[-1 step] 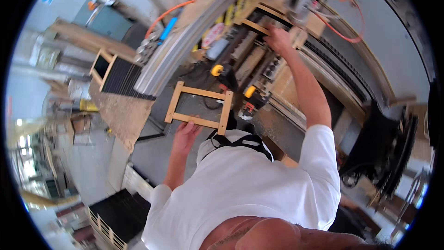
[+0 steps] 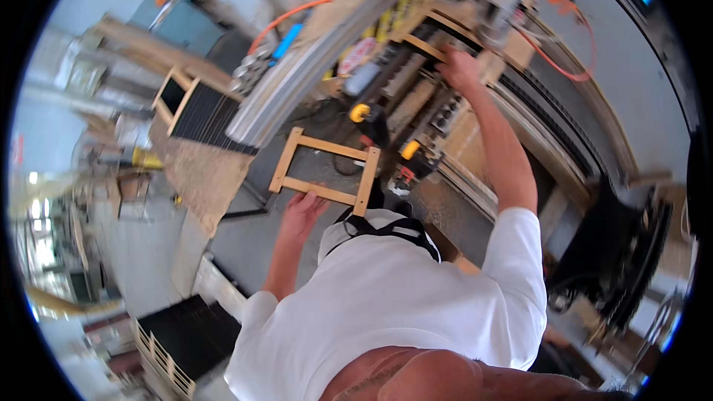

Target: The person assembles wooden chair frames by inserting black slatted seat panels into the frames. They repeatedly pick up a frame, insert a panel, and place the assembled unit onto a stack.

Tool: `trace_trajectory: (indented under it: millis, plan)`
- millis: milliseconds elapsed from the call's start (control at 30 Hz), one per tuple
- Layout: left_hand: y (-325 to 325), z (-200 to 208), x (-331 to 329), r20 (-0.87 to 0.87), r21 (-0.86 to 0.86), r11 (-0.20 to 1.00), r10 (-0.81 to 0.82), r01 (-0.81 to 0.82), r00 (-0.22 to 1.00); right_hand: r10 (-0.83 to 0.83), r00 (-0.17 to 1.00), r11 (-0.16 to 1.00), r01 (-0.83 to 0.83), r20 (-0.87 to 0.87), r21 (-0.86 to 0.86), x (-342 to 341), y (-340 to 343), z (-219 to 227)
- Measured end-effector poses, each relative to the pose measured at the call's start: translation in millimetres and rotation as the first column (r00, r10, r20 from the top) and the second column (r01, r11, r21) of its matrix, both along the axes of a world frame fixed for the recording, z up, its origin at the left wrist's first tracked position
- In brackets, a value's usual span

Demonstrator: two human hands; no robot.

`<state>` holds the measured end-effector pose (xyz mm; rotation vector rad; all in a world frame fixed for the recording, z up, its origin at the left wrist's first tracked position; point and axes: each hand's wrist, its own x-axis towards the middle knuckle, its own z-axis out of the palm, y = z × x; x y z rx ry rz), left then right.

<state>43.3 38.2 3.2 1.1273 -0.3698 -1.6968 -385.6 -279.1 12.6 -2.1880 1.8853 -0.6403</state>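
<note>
White short-sleeved shirt (image 2: 401, 297); black straps (image 2: 394, 231) across pale cloth (image 2: 336, 238) at waist.

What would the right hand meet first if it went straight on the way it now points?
Most likely the far wooden frame, close by its fingers; whether they touch is hard to judge.

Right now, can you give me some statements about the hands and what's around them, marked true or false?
1. The left hand holds a rectangular wooden frame. True.
2. That frame has a solid panel filling it. False: its middle is open.
3. The right hand is at a second wooden frame. True.
4. Both hands are gloved. False: they are bare.
5. The upper clothing is black. False: the T-shirt is white.
</note>
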Motion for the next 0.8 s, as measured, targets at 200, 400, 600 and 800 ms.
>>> trace_trajectory:
  millis: [200, 400, 600, 800]
  plan:
    - [-0.1, 21.9, 25.7, 0.212, -0.078, 0.992, 0.113, -0.099, 0.971, 0.024, 1.0, 0.996, -0.023, 0.004, -0.089, 4.1, 4.8, 3.3]
    - [-2.3, 66.9, 92.8, 0.348, -0.28, 0.943, 0.272, -0.177, 0.897, 0.023, 0.997, 0.998, -0.019, 0.071, -0.057, 13.9, 17.4, 18.4]
    - [-27.9, 117.8, 204.8, 0.341, -0.489, 0.842, 0.425, -0.228, 0.838, -0.097, 0.995, 0.995, 0.098, -0.039, 0.018, 28.8, 25.9, 33.4]
    - [-109.1, 160.0, 323.7, 0.233, -0.553, 0.778, 0.489, -0.299, 0.84, -0.151, 0.988, 0.976, 0.152, 0.02, -0.156, 42.9, 45.2, 54.1]
